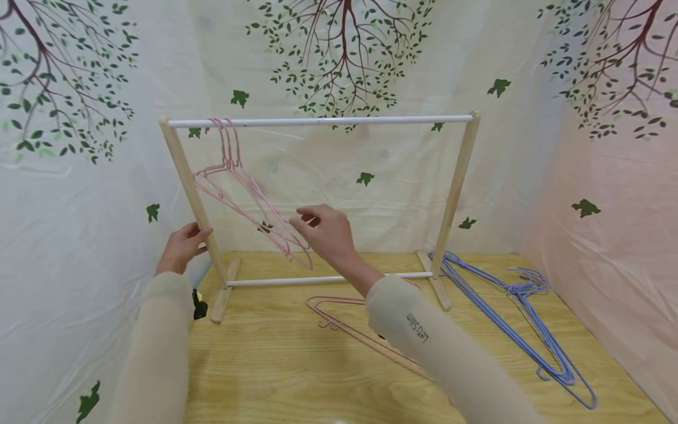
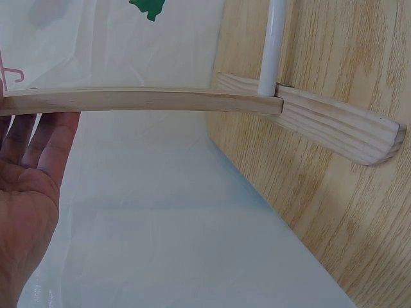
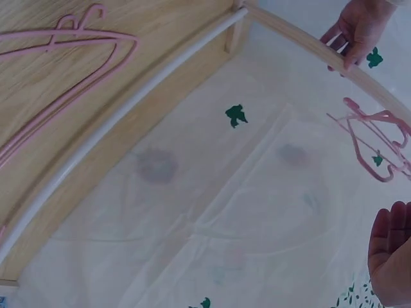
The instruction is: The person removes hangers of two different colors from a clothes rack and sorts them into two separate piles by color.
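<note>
My left hand point(image 1: 182, 244) grips the left wooden post point(image 1: 185, 176) of a small clothes rack, thumb on the near side. In the left wrist view the fingers point(image 2: 54, 147) reach behind that post. Several pink hangers point(image 1: 249, 188) hang from the white top rail point(image 1: 328, 121) near its left end, slanting toward the right. Just right of their lower ends is my right hand point(image 1: 328, 232), fingers loosely bent and holding nothing. The right wrist view shows this hand point(image 3: 392, 260) apart from the hanging hangers point(image 3: 376, 138).
More pink hangers point(image 1: 344, 330) lie on the wooden table point(image 1: 254, 365), partly hidden under my right forearm. A pile of blue hangers point(image 1: 508, 318) lies beyond the right post point(image 1: 457, 194). A white lower rail point(image 1: 286, 281) joins the rack's feet. Printed curtains surround the table.
</note>
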The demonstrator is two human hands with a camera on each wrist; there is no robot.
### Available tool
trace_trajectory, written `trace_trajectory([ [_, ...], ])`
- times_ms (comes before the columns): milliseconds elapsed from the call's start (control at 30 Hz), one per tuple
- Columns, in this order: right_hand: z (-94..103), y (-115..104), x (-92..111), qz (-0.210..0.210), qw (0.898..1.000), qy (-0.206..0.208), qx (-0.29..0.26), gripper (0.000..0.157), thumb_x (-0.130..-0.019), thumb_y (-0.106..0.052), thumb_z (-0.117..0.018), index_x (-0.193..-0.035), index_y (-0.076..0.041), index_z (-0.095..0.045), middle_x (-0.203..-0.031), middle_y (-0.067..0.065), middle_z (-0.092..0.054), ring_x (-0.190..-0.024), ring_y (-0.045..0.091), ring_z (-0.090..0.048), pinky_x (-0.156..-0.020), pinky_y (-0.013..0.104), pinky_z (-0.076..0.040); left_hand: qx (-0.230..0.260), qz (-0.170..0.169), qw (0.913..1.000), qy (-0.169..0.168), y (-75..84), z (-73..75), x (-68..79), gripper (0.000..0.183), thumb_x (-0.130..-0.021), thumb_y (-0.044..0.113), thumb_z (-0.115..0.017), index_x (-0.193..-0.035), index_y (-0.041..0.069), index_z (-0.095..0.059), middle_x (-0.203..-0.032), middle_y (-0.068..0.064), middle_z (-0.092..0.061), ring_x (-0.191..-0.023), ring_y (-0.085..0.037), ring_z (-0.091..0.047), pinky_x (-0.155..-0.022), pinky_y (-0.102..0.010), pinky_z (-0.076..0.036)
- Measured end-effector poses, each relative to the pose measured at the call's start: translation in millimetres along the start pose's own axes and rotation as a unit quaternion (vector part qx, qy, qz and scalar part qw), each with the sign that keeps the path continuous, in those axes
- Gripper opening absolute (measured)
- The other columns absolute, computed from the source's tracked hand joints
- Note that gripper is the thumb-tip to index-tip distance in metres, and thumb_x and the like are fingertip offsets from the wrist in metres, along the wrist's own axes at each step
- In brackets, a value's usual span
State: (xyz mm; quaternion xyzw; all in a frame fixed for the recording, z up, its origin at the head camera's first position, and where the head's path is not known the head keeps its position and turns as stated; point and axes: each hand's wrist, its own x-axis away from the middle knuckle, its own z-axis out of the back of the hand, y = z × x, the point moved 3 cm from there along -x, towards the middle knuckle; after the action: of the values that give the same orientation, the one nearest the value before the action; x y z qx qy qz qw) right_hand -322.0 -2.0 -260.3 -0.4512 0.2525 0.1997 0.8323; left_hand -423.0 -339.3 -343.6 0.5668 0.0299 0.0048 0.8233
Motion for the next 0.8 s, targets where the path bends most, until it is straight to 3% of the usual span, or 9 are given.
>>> trace_trajectory([
  [267, -18.0, -10, 0, -0.001, 0.999, -0.013, 0.048, 0.031, -0.091, -0.031, -0.074, -0.113, -0.009, -0.076, -0.091, 0.002, -0.071, -0.079, 0.012, -0.066, -0.069, 0.024, -0.054, 0.001, -0.008, 1.0000, -0.002, -1.4, 1.3, -1.2, 0.064, -0.105, 0.034, -0.049, -0.155, 0.001, -0.028, -0.152, -0.025, -0.037, -0.135, -0.040, -0.039, -0.109, -0.052, -0.038],
  [800, -21.5, -5, -3, 0.001, 0.998, 0.014, 0.060, 0.018, -0.093, -0.011, -0.067, -0.106, -0.006, -0.078, -0.088, 0.004, -0.073, -0.074, 0.014, -0.064, -0.065, 0.023, -0.051, -0.002, -0.013, 0.9999, -0.005, -2.7, 1.6, -4.0, 0.065, -0.105, 0.036, -0.049, -0.156, 0.002, -0.027, -0.152, -0.025, -0.036, -0.136, -0.040, -0.038, -0.109, -0.052, -0.038],
])
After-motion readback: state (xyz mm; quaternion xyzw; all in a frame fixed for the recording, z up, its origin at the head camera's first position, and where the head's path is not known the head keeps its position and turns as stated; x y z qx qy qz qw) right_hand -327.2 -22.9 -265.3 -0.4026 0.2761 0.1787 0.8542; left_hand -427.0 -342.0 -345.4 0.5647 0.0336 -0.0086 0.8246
